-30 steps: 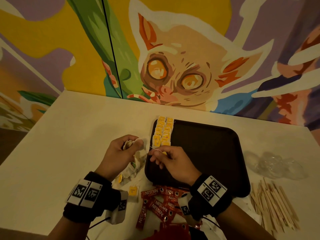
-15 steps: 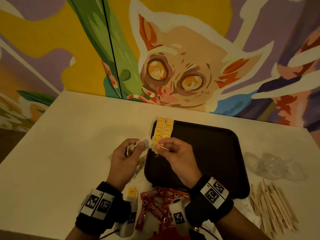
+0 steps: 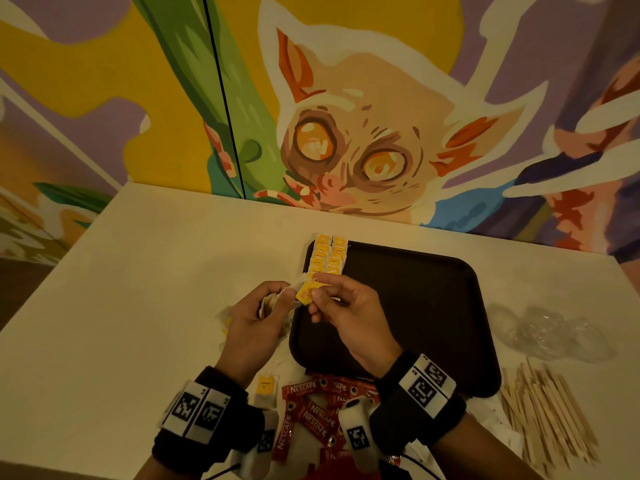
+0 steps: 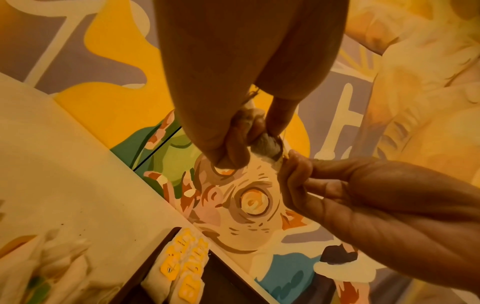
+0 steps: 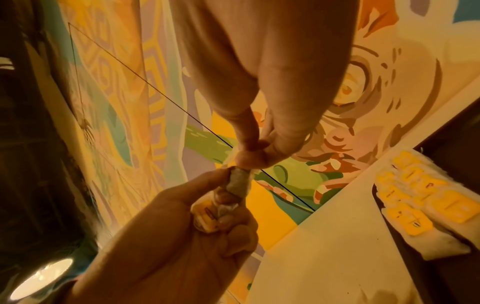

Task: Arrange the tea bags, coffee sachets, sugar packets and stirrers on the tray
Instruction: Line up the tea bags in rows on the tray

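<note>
Both hands are raised over the left edge of the dark tray (image 3: 433, 306). My left hand (image 3: 256, 313) grips a bunch of tea bags (image 3: 268, 303) (image 5: 235, 182) in its curled fingers. My right hand (image 3: 332, 299) pinches the yellow tag (image 3: 305, 293) of one of those bags, right beside the left fingertips. Two rows of tea bags with yellow tags (image 3: 327, 254) (image 4: 184, 265) (image 5: 420, 197) lie along the tray's far left edge. Red coffee sachets (image 3: 311, 407) and one loose tea bag (image 3: 266, 388) lie on the table near my wrists. Wooden stirrers (image 3: 547, 414) are piled at the right.
Crumpled clear plastic (image 3: 550, 330) lies right of the tray. More tea bags (image 3: 225, 317) sit on the table under my left hand. The white table (image 3: 121, 306) ends at a painted mural wall (image 3: 346, 116) behind.
Both hands rose and moved forward toward the tray's tea bag rows. The right hand went from pulling a string to pinching the yellow tag next to the left hand.
</note>
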`<control>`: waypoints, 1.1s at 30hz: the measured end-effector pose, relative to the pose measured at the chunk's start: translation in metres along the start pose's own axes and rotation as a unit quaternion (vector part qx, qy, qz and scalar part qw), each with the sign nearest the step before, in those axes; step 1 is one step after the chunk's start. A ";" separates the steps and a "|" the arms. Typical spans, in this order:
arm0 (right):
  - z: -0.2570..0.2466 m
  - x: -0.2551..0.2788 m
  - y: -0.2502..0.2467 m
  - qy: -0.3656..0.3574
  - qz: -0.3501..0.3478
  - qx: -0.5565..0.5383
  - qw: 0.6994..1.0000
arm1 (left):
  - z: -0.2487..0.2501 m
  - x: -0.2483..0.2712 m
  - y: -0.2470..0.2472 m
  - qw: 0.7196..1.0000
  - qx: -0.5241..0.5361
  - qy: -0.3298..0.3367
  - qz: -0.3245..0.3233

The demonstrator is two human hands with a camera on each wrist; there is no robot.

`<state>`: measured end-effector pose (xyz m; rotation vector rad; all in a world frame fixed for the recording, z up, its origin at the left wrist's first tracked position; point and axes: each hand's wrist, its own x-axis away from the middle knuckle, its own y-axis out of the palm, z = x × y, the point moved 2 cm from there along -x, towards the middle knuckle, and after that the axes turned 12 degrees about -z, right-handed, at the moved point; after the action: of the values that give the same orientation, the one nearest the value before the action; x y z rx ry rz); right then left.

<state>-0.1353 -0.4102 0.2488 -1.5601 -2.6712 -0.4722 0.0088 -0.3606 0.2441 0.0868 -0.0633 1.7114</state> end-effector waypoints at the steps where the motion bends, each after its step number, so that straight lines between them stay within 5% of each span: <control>1: 0.001 -0.001 0.000 0.005 -0.001 0.012 1.000 | 0.000 0.000 0.000 1.000 0.000 -0.003 -0.006; 9: 0.003 0.001 -0.003 0.014 -0.009 0.129 0.992 | -0.003 0.002 -0.001 0.999 -0.002 -0.034 -0.040; 15: 0.003 0.001 -0.007 0.004 -0.016 0.210 0.978 | 0.008 0.000 -0.011 0.988 -0.141 0.040 -0.050; 22: 0.004 -0.001 -0.009 -0.019 -0.038 0.235 0.971 | 0.003 -0.011 -0.017 0.973 -0.212 0.073 -0.051; 33: 0.042 -0.010 -0.015 0.063 -0.033 0.148 0.986 | -0.022 -0.004 -0.010 0.986 -0.164 0.000 -0.041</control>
<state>-0.1369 -0.4139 0.2031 -1.3170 -2.5612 -0.1558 0.0185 -0.3612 0.2221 -0.1540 -0.3368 1.5974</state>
